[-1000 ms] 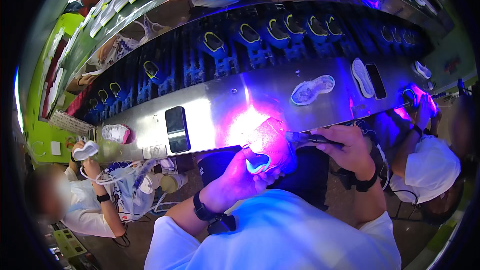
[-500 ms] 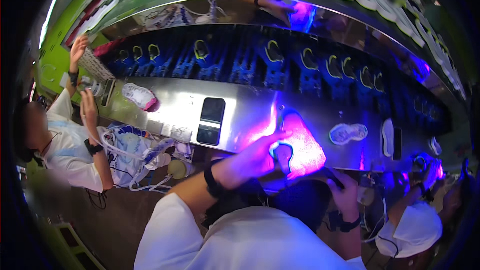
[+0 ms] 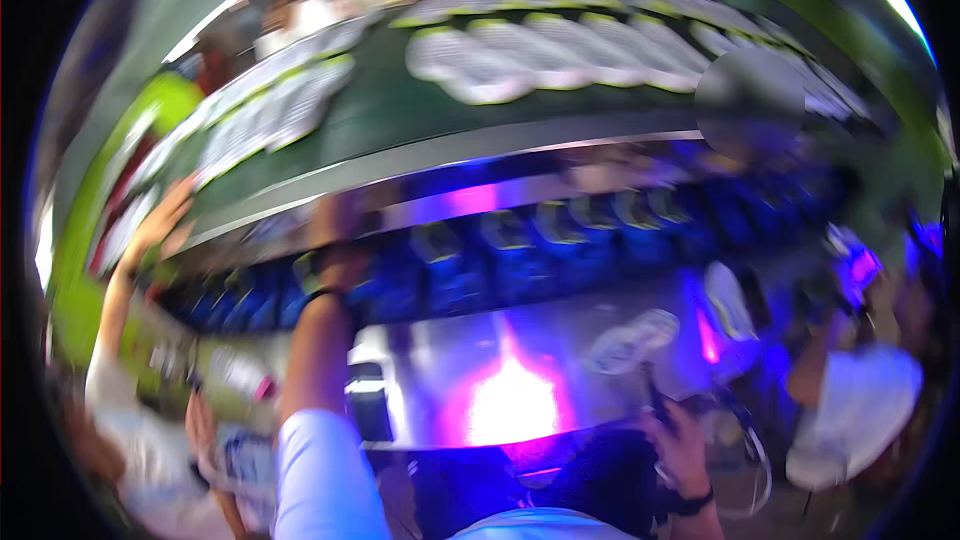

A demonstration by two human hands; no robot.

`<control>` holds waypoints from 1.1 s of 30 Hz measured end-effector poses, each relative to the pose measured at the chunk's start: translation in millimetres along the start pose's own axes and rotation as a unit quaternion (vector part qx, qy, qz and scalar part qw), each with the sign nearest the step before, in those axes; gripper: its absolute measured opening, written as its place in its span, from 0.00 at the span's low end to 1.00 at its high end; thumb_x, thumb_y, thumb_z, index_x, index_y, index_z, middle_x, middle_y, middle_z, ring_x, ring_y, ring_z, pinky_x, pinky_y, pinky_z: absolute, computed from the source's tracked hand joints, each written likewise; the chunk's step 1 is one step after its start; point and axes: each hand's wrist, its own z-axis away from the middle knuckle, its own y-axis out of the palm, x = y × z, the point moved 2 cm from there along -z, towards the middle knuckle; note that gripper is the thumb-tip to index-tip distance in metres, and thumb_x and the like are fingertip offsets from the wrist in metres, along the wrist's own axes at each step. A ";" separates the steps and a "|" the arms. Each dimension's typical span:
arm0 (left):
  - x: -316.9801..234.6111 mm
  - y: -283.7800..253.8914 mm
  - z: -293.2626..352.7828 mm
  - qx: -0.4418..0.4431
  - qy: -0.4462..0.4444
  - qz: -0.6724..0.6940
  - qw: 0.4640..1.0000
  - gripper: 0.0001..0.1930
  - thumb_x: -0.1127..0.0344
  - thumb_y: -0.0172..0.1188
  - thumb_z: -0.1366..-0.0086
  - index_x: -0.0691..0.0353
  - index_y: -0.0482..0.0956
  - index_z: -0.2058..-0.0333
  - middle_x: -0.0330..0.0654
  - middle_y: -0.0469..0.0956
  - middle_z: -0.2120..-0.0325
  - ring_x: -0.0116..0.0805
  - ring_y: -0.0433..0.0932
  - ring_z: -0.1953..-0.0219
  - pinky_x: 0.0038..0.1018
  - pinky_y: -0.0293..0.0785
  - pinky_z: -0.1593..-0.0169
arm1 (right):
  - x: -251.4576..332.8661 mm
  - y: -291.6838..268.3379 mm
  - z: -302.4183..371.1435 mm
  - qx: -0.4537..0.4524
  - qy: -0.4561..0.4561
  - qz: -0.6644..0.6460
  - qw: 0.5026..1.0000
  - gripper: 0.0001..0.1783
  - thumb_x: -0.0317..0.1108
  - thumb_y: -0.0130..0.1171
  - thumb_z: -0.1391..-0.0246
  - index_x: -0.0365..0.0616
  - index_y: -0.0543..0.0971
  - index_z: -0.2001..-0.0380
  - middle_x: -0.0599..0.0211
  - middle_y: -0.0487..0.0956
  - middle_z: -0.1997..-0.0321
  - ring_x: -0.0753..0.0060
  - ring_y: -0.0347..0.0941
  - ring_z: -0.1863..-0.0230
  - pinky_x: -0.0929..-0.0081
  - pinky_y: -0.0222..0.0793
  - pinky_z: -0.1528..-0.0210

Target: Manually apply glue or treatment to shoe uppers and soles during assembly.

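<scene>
My left arm reaches far forward over the metal bench [image 3: 610,310] to the row of dark shoes with yellow-green collars [image 3: 435,240]. My left hand [image 3: 337,240] is smeared by motion at that row, so its fingers and anything in them cannot be made out. Low on the right, my right hand [image 3: 680,445] is closed round a slim dark-handled tool [image 3: 657,395], whose tip points up toward a pale shoe sole [image 3: 632,342] on the bench. A white and magenta glow lights the bench between my arms.
Pale soles [image 3: 560,55] line the green conveyor belt [image 3: 390,125] beyond the row. A dark phone-like slab [image 3: 370,402] lies left of the glow. Another sole [image 3: 730,300] rests at right. Co-workers sit on both sides; the left one's hand [image 3: 165,220] reaches toward the belt.
My left hand has left the brightly lit spot, where it held a shoe, and swung forward and left to the row. My right hand stays low with the tool. The view has tilted up.
</scene>
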 end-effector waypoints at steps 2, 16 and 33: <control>-77.8 -39.0 -36.8 0.009 -0.053 0.012 0.998 0.18 0.53 0.53 0.32 0.56 0.88 0.70 0.46 0.87 0.71 0.46 0.86 0.69 0.46 0.79 0.68 | 3.9 -6.8 -11.3 -0.046 -0.047 0.033 0.997 0.26 0.38 0.66 0.36 0.40 0.76 0.38 0.69 0.84 0.66 0.82 0.78 0.73 0.78 0.75 0.69; -259.3 -72.1 -176.0 -0.123 0.179 0.148 0.965 0.19 0.45 0.54 0.32 0.51 0.86 0.62 0.48 0.86 0.66 0.51 0.85 0.64 0.46 0.80 0.61 | 4.5 4.4 -49.0 -0.145 -0.134 0.092 0.976 0.24 0.35 0.63 0.34 0.40 0.74 0.38 0.67 0.83 0.64 0.81 0.76 0.70 0.76 0.76 0.66; -310.2 -153.5 -109.4 0.011 -0.165 0.273 0.948 0.58 0.33 0.71 0.49 0.60 0.56 0.28 0.57 0.66 0.33 0.61 0.63 0.31 0.47 0.70 0.34 | 33.5 17.9 -32.3 -0.037 -0.094 -0.087 0.991 0.19 0.26 0.64 0.38 0.36 0.78 0.45 0.64 0.81 0.62 0.79 0.77 0.71 0.78 0.75 0.68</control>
